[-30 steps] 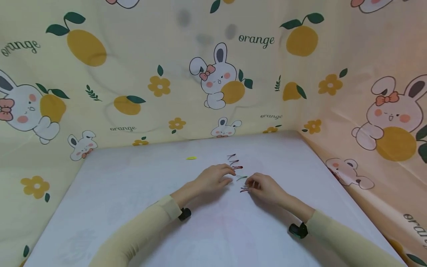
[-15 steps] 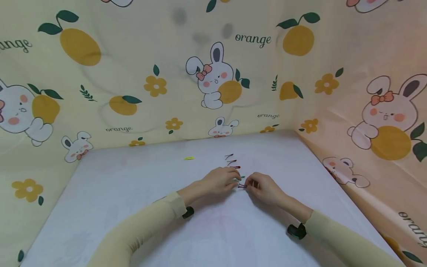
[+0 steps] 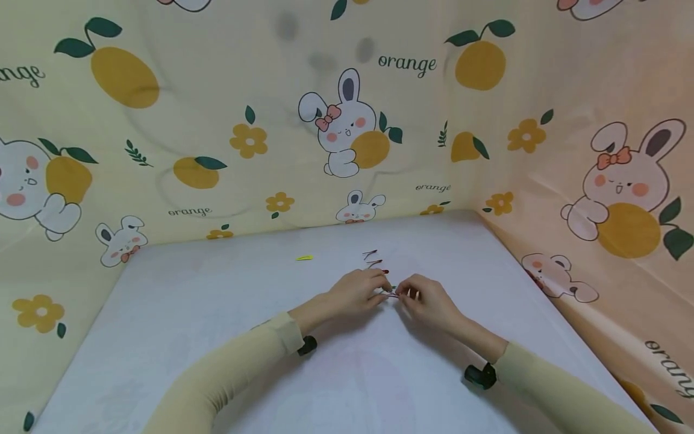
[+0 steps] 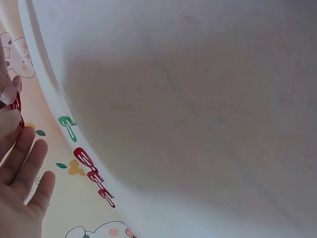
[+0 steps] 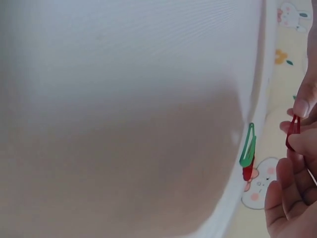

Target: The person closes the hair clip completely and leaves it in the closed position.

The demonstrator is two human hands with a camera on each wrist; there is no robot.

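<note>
Both hands meet over the white table around a red snap hair clip (image 5: 293, 131). The right hand (image 3: 431, 303) pinches its wide end between thumb and index finger. At the narrow end, the left hand (image 3: 355, 292) holds the clip with thumb and fingertips, its other fingers spread loosely. The clip looks prised apart, with a gap between its two prongs. A green hair clip (image 5: 249, 144) lies on the table just behind the hands, mostly hidden in the head view. Beyond it a red hair clip (image 4: 83, 156) lies partly behind the left fingers.
Two more dark red hair clips (image 3: 374, 263) continue the row toward the back of the white table (image 3: 347, 386). A yellow hair clip (image 3: 305, 258) lies apart to the left. Patterned cloth (image 3: 260, 199) with rabbits and oranges hangs behind and along the right side.
The right hand has lifted the red clip from the table and brought it slightly back and left. The left hand has moved right and now takes the clip's other end.
</note>
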